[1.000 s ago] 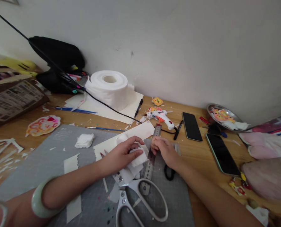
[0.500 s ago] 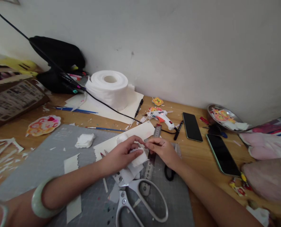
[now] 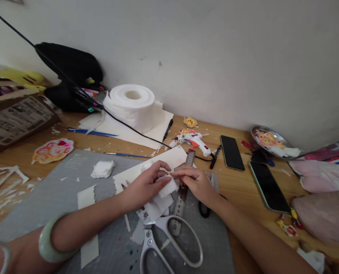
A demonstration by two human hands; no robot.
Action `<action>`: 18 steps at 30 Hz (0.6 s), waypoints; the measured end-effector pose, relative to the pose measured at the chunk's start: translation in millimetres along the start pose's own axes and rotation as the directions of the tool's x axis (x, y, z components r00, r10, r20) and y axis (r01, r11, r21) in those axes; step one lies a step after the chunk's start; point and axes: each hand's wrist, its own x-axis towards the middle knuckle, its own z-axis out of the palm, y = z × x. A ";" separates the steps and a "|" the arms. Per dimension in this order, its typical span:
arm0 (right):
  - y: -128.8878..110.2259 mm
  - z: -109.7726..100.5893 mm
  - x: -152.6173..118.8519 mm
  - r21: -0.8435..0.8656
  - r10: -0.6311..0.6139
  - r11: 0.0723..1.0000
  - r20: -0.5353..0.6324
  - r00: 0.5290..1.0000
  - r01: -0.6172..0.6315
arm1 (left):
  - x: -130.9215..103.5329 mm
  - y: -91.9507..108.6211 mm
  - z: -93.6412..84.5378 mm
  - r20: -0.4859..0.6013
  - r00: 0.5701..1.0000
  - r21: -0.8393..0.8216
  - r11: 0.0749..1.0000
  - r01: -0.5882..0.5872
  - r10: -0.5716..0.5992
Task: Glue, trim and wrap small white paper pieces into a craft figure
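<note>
A small white padded piece (image 3: 168, 187) is held between the thumb and fingers of my left hand (image 3: 148, 186). My right hand (image 3: 196, 182) meets it at the piece's upper edge, its thumb and index finger pinched together; whatever lies between them is too small to make out. Below the hands, large silver-handled scissors (image 3: 149, 243) lie with white scraps over their blades. A metal ruler (image 3: 180, 201) runs under my right hand's fingers. Another white padded piece (image 3: 102, 169) rests on the grey cutting mat (image 3: 61, 198).
Behind the hands are a white tissue roll (image 3: 132, 108), a glue gun (image 3: 199, 144) and a black cable. Two phones (image 3: 232, 153) and a metal bowl (image 3: 255, 139) of cutouts sit right. At left stand a cardboard box (image 3: 18, 118) and paper scraps.
The fingers of my right hand have shifted slightly up and left and are straighter. The white piece in my left hand has moved slightly left and tilted.
</note>
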 end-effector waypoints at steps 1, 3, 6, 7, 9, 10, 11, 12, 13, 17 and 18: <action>-0.3 0.3 -0.2 -0.010 -0.012 1.000 -0.004 1.000 0.012 | 0.0 -0.2 -0.2 -0.008 1.000 0.017 1.000 -0.001 0.001; -0.7 0.7 -0.7 -0.031 -0.038 0.999 -0.013 0.999 0.038 | 0.1 -0.9 -0.4 -0.025 1.000 0.049 0.999 -0.002 0.003; -1.1 0.8 -1.5 -0.055 -0.068 0.996 -0.021 0.997 0.067 | 0.5 -2.3 -0.6 -0.050 0.999 0.079 0.997 0.000 0.004; -1.0 0.7 -1.8 -0.060 -0.075 0.995 -0.021 0.997 0.073 | 0.7 -2.7 -0.6 -0.060 0.998 0.088 0.996 0.000 0.006; -0.6 0.8 -2.2 -0.066 -0.091 0.994 -0.019 0.996 0.089 | 0.9 -3.5 -0.6 -0.073 0.997 0.101 0.995 -0.009 0.017; -0.2 0.9 -2.4 -0.069 -0.100 0.993 -0.016 0.995 0.099 | 0.9 -3.8 -0.7 -0.073 0.997 0.104 0.995 -0.014 0.022; 0.2 1.0 -2.5 -0.074 -0.110 0.991 -0.015 0.994 0.109 | 0.9 -4.1 -0.7 -0.071 0.997 0.104 0.994 -0.019 0.026; 0.7 1.2 -2.6 -0.082 -0.119 0.990 -0.015 0.993 0.118 | 0.8 -4.2 -0.7 -0.068 0.997 0.099 0.995 -0.022 0.028; 1.1 1.5 -2.7 -0.092 -0.126 0.988 -0.015 0.992 0.124 | 0.8 -4.3 -0.7 -0.066 0.997 0.088 0.996 -0.023 0.028; 1.9 2.4 -2.7 -0.132 -0.132 0.983 -0.020 0.991 0.128 | 0.6 -3.4 -0.8 -0.068 0.998 0.038 0.999 -0.012 0.014; 1.9 2.6 -2.6 -0.139 -0.132 0.982 -0.021 0.991 0.128 | 0.5 -2.9 -0.9 -0.069 0.998 0.036 0.999 -0.005 0.008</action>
